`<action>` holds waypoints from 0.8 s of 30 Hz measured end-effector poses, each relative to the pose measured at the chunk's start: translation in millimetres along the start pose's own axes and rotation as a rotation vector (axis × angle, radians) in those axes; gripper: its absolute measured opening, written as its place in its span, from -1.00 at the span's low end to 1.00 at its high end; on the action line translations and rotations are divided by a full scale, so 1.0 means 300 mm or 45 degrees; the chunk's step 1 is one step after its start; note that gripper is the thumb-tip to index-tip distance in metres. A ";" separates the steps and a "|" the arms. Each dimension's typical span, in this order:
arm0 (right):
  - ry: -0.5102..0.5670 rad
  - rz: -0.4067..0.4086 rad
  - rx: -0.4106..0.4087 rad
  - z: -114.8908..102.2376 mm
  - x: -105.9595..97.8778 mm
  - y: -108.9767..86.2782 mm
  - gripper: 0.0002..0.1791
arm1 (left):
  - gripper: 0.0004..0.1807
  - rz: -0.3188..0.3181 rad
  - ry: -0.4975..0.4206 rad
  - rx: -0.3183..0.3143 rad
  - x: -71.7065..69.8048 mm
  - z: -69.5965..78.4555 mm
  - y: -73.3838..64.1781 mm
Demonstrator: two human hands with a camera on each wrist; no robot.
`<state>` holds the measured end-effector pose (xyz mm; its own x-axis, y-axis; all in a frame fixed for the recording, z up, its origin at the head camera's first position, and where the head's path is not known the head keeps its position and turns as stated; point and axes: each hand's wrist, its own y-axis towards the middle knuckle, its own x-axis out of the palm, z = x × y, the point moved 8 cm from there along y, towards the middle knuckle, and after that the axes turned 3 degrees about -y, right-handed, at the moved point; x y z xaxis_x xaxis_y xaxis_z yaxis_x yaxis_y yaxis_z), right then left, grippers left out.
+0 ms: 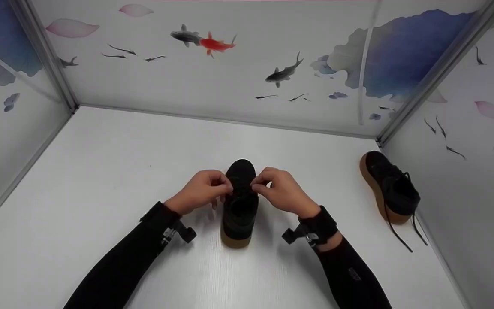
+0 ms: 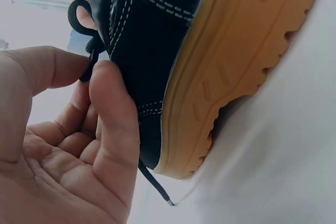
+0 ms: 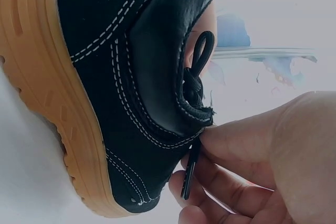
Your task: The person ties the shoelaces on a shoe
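A black shoe (image 1: 237, 225) with a tan gum sole stands upright, its toe pointing away from me. At its left side my left hand (image 1: 200, 191) pinches a black shoelace (image 2: 85, 73) between thumb and finger. My right hand (image 1: 282, 189), on the opposite side, also pinches the lace, and a lace end (image 3: 188, 177) hangs below its fingertips. Between the hands a lace loop (image 3: 205, 48) rises above the shoe's tongue area. White double stitching runs along the side of the shoe in both wrist views. Another lace end (image 2: 157, 184) dangles past the toe in the left wrist view.
A second black shoe (image 1: 390, 184) with a tan sole lies at the right edge of the white table (image 1: 101, 171), its laces trailing toward me. White panels (image 1: 230, 90) printed with fish and petals enclose the table at the back and both sides.
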<state>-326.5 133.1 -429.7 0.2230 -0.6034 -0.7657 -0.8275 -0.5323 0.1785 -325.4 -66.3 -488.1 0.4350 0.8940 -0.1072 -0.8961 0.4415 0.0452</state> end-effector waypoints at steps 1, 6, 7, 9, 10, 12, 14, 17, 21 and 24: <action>0.001 0.002 -0.003 0.000 0.000 -0.001 -0.92 | -0.86 -0.003 -0.007 0.004 -0.001 -0.002 0.000; -0.005 0.000 -0.008 0.001 0.001 0.000 -0.91 | -0.86 -0.008 -0.053 0.001 -0.010 -0.015 0.004; -0.008 -0.005 -0.002 0.003 0.002 0.000 -0.91 | -0.86 -0.007 -0.062 -0.004 -0.011 -0.018 0.005; -0.017 -0.013 0.008 0.007 0.004 0.001 -0.90 | -0.87 -0.009 -0.084 -0.015 -0.011 -0.021 0.005; -0.020 -0.016 0.009 0.007 0.004 0.001 -0.90 | -0.87 -0.012 -0.097 -0.017 -0.012 -0.022 0.005; -0.027 -0.019 0.010 0.007 0.005 0.000 -0.90 | -0.87 -0.017 -0.121 -0.019 -0.012 -0.024 0.005; -0.026 -0.015 0.000 0.003 0.004 -0.001 -0.90 | -0.86 -0.025 -0.145 -0.015 -0.012 -0.024 0.004; -0.021 -0.010 -0.006 -0.001 0.002 -0.003 -0.90 | -0.86 -0.038 -0.173 -0.009 -0.013 -0.027 0.003; -0.014 -0.008 -0.008 -0.003 0.002 -0.002 -0.91 | -0.87 -0.049 -0.186 -0.007 -0.014 -0.028 0.003; -0.010 -0.004 -0.018 -0.005 0.002 0.000 -0.91 | -0.88 -0.049 -0.192 -0.008 -0.014 -0.029 0.003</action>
<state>-325.6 131.9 -429.2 0.2212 -0.5969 -0.7713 -0.8193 -0.5427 0.1851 -328.9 -70.4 -496.3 0.4771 0.8779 0.0419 -0.8788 0.4757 0.0379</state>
